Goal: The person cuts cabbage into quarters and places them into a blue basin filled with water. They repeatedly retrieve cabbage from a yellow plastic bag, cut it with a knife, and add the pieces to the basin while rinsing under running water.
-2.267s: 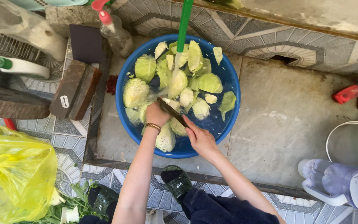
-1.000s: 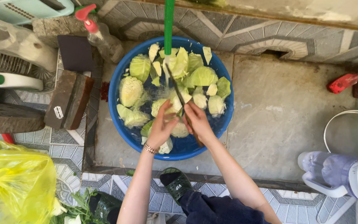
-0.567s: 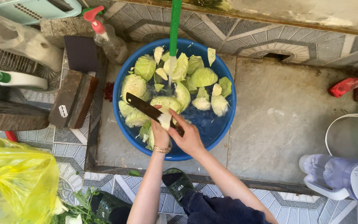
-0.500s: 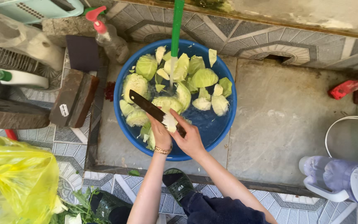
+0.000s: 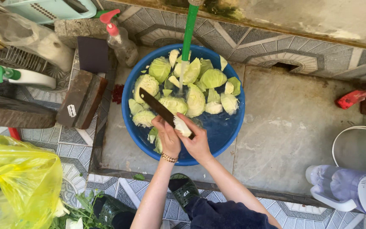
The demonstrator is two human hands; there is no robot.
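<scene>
Glossy blue plastic basin (image 5: 128, 123), dark matt metal knife blade (image 5: 156, 106), waxy wet cabbage pcs (image 5: 195, 99), rough stained concrete floor (image 5: 289, 135), crinkly shiny yellow plastic bag (image 5: 18, 182), rough brick (image 5: 81, 99)

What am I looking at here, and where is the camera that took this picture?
The camera sits on a person's head and looks straight down, so the two bare arms are that person's own. The left hand holds a pale cabbage piece; the right hand works a dark knife against it. Below is a blue basin of water and cut cabbage chunks, fed by a green hose. A yellow bag lies at the left, a spray bottle behind.
</scene>
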